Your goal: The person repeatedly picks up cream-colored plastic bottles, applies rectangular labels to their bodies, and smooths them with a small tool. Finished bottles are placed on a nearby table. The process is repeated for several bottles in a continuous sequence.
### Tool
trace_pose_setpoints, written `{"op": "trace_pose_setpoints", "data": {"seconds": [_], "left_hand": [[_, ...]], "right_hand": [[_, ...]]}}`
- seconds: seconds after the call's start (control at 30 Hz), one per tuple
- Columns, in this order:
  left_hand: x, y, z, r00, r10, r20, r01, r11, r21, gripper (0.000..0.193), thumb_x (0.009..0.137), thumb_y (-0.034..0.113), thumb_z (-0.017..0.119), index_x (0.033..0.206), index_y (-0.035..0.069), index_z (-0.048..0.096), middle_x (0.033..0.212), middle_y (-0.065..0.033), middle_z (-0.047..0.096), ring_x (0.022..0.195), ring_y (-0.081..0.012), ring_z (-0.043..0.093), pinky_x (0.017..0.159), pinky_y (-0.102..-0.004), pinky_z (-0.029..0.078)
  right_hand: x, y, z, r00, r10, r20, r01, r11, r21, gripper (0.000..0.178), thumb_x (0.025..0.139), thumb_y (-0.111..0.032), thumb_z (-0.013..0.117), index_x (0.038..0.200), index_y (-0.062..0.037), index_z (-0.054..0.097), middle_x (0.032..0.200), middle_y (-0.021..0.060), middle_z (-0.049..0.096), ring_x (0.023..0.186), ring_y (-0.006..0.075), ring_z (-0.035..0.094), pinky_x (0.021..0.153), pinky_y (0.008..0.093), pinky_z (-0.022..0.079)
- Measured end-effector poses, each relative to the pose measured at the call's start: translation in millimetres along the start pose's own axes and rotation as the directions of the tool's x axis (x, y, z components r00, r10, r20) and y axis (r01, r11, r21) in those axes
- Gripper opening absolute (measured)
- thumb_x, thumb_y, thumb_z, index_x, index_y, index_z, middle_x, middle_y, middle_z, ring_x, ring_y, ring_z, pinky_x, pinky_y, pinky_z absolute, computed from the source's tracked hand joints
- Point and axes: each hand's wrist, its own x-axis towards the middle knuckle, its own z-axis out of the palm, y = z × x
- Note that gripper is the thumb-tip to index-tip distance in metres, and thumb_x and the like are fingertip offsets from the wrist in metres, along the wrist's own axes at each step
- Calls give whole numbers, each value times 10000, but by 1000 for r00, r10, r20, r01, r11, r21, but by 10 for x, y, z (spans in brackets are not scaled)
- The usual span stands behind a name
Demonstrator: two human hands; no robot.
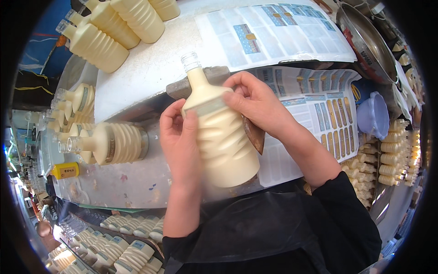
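Observation:
A cream bottle [223,146] with wavy ridges and a clear threaded neck lies tilted in front of me, its neck pointing away. Across its shoulder runs a greenish-grey label strip [211,108]. My left hand [179,137] is closed at the bottle's left side, its thumb pressing near the strip's left end. On the other side, my right hand [255,100] is closed with bent fingers, its thumb at the strip's right end. Behind the bottle's shoulder is a grey block [179,88]. A brown pointed piece [254,135] shows beneath my right hand; its kind is unclear.
Sheets of blue and gold labels [315,105] lie to the right, with another label sheet [278,32] on the raised white board [137,89]. Cream bottles [102,48] stand far left; labelled ones [119,144] sit nearer. A lilac bucket [373,116] and yellow container [65,170] flank the table.

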Motion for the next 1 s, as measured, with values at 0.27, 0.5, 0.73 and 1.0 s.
{"op": "trace_pose_setpoints", "data": {"seconds": [0.27,0.5,0.73,1.0], "left_hand": [[-7,-3,3,1000,1,-8,-1,1000,-17,279,1021,87,626,1269,-19,554,1198,-96,604,1071,-166,633,931,-320,570],[-17,13,41,1000,-21,-15,21,1000,11,325,1021,128,624,1309,1,541,1141,-69,602,1023,-113,571,917,-270,490],[-39,-33,28,1000,22,-22,-22,999,36,311,1074,162,503,1336,-5,527,1203,-98,619,1090,-157,611,959,-312,511],[-28,-3,8,1000,-4,-29,3,1000,-8,294,1090,168,494,1327,-2,525,1238,-123,625,1115,-185,646,955,-343,558]], "right_hand": [[-9,13,4,1000,-1,-12,1,999,50,362,934,-287,732,1154,-25,615,805,6,608,767,87,555,705,270,468],[-26,-50,-43,997,61,36,-67,980,190,266,1033,-225,597,1210,-27,599,847,-41,568,701,12,514,603,187,430],[-151,19,-62,999,13,43,-21,982,190,281,1055,-138,502,1299,-35,596,862,-46,565,733,7,497,650,173,418],[-146,-6,-72,999,-26,43,17,982,187,278,1028,-200,577,1247,-29,583,940,6,608,862,56,561,748,214,464]]}}
